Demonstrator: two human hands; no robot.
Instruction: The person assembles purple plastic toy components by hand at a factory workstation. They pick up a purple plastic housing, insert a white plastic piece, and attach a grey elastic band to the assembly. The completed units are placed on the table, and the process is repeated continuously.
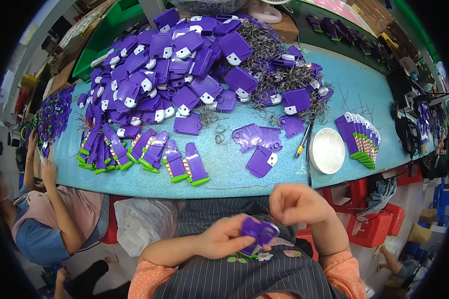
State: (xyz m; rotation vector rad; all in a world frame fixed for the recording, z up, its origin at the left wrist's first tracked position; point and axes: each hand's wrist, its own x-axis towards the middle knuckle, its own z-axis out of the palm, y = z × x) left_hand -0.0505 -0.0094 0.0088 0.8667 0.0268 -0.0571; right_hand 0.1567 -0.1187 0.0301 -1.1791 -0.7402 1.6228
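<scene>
Over my lap, my left hand grips a purple plastic shell part, with green showing along its lower edge. A dark wire ring appears at the part's right side, slightly blurred. Just above and to the right, at the table's front edge, hovers my right hand, apart from the part. Its fingers are curled in; whatever may be between them is hidden. Nearest on the table lie a purple piece with a white corner and some translucent purple shells.
A large heap of purple and white shells covers the back left, beside tangled wire rings. Purple-and-green pieces lie at front left. A white bowl, a screwdriver-like tool and a fanned stack stand right. A co-worker sits left.
</scene>
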